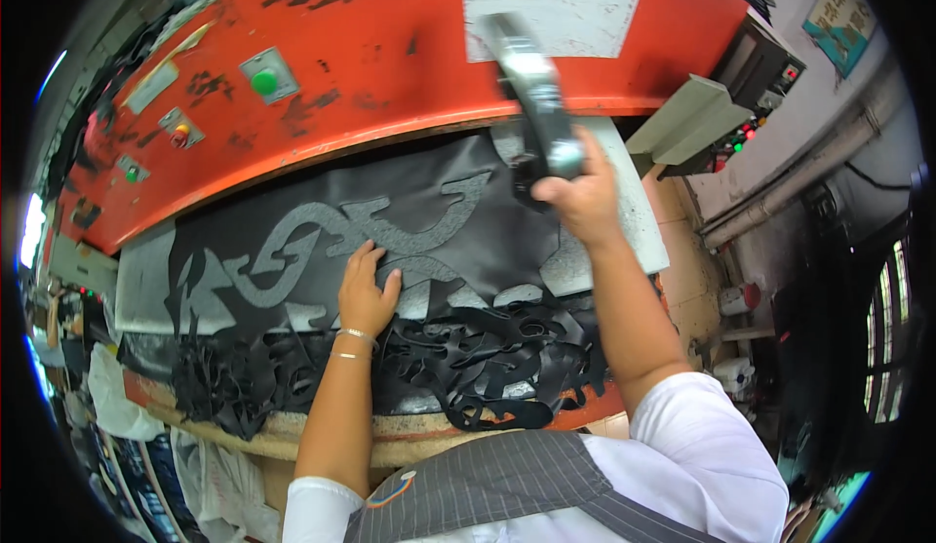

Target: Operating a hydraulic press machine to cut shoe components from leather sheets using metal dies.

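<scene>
A large sheet of black leather [336,187] lies across a pale cutting board [629,226], with several curved shapes cut out of its left and middle. My left hand [366,294] rests on the sheet beside these openings, fingers stretched and thumb apart, holding nothing. Raised above the right part of the leather, my right hand [585,202] grips a curved metal cutting die [539,104] by its near end. The die is tilted and smeared by motion at its far end, and some of my gripping fingers are hidden behind it.
An orange machine beam [390,36] spans the far side, bearing a green button [264,82] and a red knob [179,135]. Tangled black leather scraps [468,358] lie along the near edge. A control box [760,75] with small lights stands at the right.
</scene>
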Available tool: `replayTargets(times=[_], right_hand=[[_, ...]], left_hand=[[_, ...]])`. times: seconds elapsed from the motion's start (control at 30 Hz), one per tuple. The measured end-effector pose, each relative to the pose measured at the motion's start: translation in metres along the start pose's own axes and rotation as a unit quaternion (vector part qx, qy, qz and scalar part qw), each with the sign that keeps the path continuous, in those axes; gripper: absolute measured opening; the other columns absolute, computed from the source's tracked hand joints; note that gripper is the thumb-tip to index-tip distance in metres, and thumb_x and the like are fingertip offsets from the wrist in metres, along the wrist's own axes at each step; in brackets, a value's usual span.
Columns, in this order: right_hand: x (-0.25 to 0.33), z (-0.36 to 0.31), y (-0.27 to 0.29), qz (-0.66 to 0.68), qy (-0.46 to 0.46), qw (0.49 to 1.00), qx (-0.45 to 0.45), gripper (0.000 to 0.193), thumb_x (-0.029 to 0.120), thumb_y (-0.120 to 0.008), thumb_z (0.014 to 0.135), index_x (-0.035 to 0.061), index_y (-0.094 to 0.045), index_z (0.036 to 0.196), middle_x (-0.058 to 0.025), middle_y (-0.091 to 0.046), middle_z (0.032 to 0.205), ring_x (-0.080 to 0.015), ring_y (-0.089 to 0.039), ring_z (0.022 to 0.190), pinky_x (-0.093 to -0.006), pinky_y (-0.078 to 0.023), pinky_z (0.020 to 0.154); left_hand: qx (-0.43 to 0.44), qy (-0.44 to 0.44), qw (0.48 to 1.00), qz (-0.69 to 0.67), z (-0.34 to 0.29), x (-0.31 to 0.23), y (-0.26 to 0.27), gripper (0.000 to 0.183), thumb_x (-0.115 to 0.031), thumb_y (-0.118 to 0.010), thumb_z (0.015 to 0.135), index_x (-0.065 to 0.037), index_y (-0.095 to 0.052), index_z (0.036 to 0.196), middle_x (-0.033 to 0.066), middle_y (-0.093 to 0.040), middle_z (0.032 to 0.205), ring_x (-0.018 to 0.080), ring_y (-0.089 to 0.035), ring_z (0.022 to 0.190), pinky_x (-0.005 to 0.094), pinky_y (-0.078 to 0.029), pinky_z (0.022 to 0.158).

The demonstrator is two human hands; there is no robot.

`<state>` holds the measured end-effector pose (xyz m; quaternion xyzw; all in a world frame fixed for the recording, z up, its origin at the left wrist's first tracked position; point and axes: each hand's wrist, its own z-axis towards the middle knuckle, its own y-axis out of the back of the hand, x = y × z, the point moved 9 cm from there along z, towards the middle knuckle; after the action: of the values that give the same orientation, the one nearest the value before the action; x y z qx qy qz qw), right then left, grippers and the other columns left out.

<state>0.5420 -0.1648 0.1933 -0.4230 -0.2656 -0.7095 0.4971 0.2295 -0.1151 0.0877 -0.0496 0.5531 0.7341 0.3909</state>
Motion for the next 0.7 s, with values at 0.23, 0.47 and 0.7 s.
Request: replayTargets(times=[0.23,0.47,0.7], right_hand=[[0.057,-0.106,-0.007,-0.003,-0.096,0.995,0.031,0.044,0.013,-0.076,0.074,-0.0011,-0.058,0.112,-0.0027,-0.059,0.095,-0.0114,-0.055,0.086,-0.0257,-0.046,0.079],[0.106,-0.177,-0.092,0.001,0.058,0.960,0.272,0.029,0.016,-0.080,0.073,0.0008,-0.071,0.096,-0.0111,-0.054,0.105,-0.0236,-0.054,0.094,-0.0331,-0.044,0.083],[0.139,-0.204,-0.115,0.046,-0.005,0.911,0.411,0.028,0.015,-0.081,0.071,-0.0015,-0.072,0.091,-0.0147,-0.060,0.107,-0.0254,-0.060,0.095,-0.0347,-0.049,0.082]], left_hand=[[0.051,0.119,0.883,-0.451,-0.062,-0.098,0.001,0.068,-0.025,-0.068,0.089,-0.001,-0.035,0.143,0.0152,-0.048,0.134,0.0261,-0.049,0.124,0.0380,-0.036,0.107],[0.053,0.131,0.814,-0.564,-0.111,-0.173,0.049,0.052,-0.034,-0.068,0.091,0.001,-0.049,0.124,0.0065,-0.061,0.107,0.0124,-0.057,0.100,0.0285,-0.046,0.089],[0.053,0.205,0.792,-0.572,-0.191,-0.117,0.075,0.033,-0.029,-0.051,0.101,0.000,-0.059,0.114,0.0099,-0.067,0.093,0.0115,-0.060,0.079,0.0277,-0.051,0.079]])
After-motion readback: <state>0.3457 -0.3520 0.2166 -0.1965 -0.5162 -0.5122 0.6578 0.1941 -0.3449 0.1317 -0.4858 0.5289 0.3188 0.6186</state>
